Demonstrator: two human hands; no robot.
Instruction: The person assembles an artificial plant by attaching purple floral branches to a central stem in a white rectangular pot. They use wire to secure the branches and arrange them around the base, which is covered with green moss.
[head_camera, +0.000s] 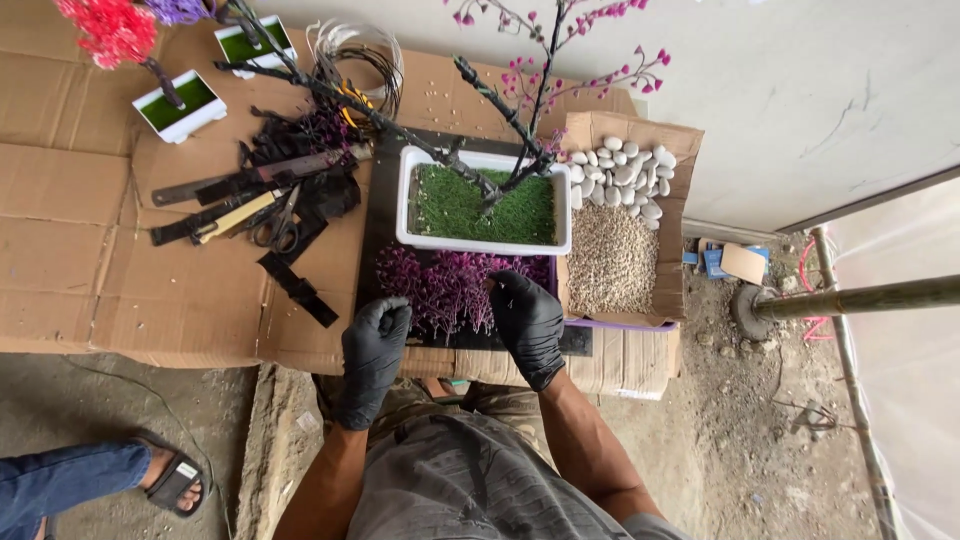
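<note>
Both my hands wear black gloves. My left hand (373, 350) hovers at the near edge of a heap of purple artificial blossoms (445, 285), fingers curled and together. At the heap's right end, my right hand (527, 322) has its fingertips pinched at some blossoms. Just beyond stands a white rectangular pot (482, 243) filled with green turf, from which a dark artificial tree (500, 110) with pink flowers rises. Whether either hand truly holds a blossom is unclear.
A cardboard box (680, 215) to the right holds white pebbles and gravel. On the cardboard-covered table (70, 250) to the left lie scissors (280, 228), flat tools and black scraps, with wire coils and small potted trees behind. Another person's sandalled foot (170, 480) is at lower left.
</note>
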